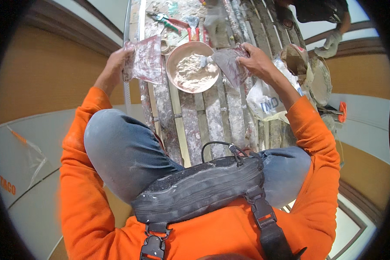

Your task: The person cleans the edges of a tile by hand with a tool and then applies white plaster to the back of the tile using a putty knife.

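Note:
My left hand is closed around the edge of a broad flat putty spreader, stained with reddish and white smears. It is held upright beside a round pinkish bowl. Inside the bowl lies lumpy off-white putty. On the other side, my right hand grips a second flat spreader, greyish and smeared. Its far corner reaches over the bowl's right rim, with a pale dab at its tip above the putty; whether it touches the putty I cannot tell.
I sit on a splattered plank platform. Beyond the bowl lie red-and-green-handled snips and a red-handled putty knife. A white sack and an open brown bag stand right. Farther right hangs a co-worker's gloved hand.

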Motion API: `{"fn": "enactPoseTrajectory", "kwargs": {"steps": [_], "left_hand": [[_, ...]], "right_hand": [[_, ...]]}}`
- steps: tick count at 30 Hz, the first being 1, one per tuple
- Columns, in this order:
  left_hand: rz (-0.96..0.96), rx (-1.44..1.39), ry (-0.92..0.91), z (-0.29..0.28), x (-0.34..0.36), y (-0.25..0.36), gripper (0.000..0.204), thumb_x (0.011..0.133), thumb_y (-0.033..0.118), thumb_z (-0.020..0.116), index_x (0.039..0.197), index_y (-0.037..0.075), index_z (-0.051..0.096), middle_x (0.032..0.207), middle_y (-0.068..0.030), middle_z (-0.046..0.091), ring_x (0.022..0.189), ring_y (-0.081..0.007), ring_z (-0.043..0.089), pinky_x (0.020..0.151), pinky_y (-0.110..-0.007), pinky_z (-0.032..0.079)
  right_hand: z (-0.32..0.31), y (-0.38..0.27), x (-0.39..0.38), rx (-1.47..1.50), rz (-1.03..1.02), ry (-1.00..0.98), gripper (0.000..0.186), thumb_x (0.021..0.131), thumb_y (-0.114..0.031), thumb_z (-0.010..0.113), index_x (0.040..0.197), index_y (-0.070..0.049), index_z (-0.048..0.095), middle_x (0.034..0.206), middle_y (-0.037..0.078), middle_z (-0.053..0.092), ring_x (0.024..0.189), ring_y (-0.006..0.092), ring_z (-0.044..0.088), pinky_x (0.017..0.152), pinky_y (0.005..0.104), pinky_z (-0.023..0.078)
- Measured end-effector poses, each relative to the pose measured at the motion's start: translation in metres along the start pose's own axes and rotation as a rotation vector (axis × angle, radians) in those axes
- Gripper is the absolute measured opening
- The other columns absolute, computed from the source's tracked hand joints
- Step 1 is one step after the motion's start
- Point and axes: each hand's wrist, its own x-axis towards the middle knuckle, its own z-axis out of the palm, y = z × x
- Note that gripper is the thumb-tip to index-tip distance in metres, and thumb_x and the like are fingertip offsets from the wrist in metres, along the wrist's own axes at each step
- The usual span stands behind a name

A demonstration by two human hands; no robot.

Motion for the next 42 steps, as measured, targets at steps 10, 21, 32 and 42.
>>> {"fn": "enactPoseTrajectory", "kwargs": {"steps": [10, 21, 32, 42], "left_hand": [[-0.180, -0.453, 0.034, -0.008, -0.042, -0.107, 0.024, 0.096, 0.007, 0.061, 0.118, -0.002, 0.059, 0.103, -0.0099, 0.068, 0.090, -0.0195, 0.068, 0.083, -0.034, 0.058], [-0.204, -0.532, 0.137, -0.018, -0.035, -0.158, 0.027, 0.100, 0.011, 0.055, 0.123, -0.002, 0.058, 0.115, -0.0135, 0.069, 0.102, -0.0239, 0.069, 0.093, -0.040, 0.056], [-0.238, -0.572, 0.148, -0.005, -0.034, -0.184, 0.033, 0.100, 0.011, 0.054, 0.129, -0.004, 0.053, 0.116, -0.0146, 0.067, 0.103, -0.0237, 0.068, 0.090, -0.039, 0.056], [-0.190, -0.560, 0.143, -0.007, -0.026, -0.199, 0.032, 0.100, 0.012, 0.056, 0.127, -0.005, 0.055, 0.113, -0.0143, 0.068, 0.099, -0.0241, 0.069, 0.090, -0.039, 0.058]], "right_hand": [[0.042, -0.003, 0.015, 0.048, 0.014, -0.060, 0.032, 0.088, -0.015, 0.065, 0.114, 0.004, 0.059, 0.092, 0.015, 0.065, 0.084, 0.0222, 0.061, 0.076, 0.0364, 0.049], [0.088, 0.019, 0.016, -0.088, -0.038, -0.640, 0.031, 0.088, -0.013, 0.066, 0.117, -0.002, 0.064, 0.101, 0.009, 0.069, 0.089, 0.0180, 0.061, 0.079, 0.0349, 0.050], [0.143, 0.057, 0.014, -0.210, 0.080, -0.635, 0.026, 0.088, -0.010, 0.066, 0.110, 0.002, 0.059, 0.095, 0.020, 0.068, 0.087, 0.0296, 0.064, 0.081, 0.0421, 0.049], [0.144, 0.058, 0.024, -0.257, -0.019, -0.611, 0.039, 0.086, -0.017, 0.065, 0.121, 0.000, 0.059, 0.110, 0.024, 0.068, 0.103, 0.0396, 0.066, 0.089, 0.0446, 0.051]]}}
